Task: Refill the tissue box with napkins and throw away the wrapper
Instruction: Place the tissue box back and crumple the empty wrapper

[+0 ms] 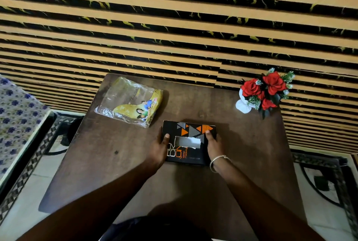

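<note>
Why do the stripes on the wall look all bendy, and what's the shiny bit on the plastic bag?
Head view: the wide-angle lens fans the striped wall outward toward the edges. Head view: the clear wrapper catches light, giving pale glare on its crinkles. Head view: a dark shadow sits at the bottom of the table, between the arms.

Black tissue box (193,134) with orange-grey triangles, yellow-clear wrapper (128,103), red flowers (265,89), black-tan striped wall (174,27).
</note>
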`<state>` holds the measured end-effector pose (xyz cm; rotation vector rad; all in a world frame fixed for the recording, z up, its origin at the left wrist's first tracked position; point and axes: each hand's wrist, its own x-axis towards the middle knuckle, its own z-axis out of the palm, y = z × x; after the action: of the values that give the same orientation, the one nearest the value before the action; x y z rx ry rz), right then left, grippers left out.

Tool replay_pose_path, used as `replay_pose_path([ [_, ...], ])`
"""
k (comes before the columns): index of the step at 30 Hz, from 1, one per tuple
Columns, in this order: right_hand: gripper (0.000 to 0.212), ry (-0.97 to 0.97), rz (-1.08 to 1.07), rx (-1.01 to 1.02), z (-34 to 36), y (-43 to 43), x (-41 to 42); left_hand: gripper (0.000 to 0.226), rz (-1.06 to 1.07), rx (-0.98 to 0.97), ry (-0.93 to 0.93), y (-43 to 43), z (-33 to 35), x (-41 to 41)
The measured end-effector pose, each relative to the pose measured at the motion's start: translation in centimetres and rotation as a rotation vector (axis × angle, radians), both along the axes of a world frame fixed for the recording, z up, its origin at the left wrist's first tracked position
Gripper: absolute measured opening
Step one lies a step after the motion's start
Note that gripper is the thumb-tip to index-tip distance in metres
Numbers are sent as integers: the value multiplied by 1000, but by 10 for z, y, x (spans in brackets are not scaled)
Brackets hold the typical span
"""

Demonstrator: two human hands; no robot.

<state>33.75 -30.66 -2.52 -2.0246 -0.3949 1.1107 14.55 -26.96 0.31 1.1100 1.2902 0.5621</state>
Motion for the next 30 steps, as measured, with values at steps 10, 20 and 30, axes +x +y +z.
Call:
replay_pose_path([
  [10, 53, 190, 4, 88, 34, 117, 53, 41, -13, 132, 32, 124, 22, 48],
  [20, 45, 31, -16, 42, 22, 205, 94, 32, 18, 33, -12, 209, 9, 89],
  [30, 41, 36, -95, 33, -5, 242, 117, 19, 64, -75, 18, 254, -21, 114],
])
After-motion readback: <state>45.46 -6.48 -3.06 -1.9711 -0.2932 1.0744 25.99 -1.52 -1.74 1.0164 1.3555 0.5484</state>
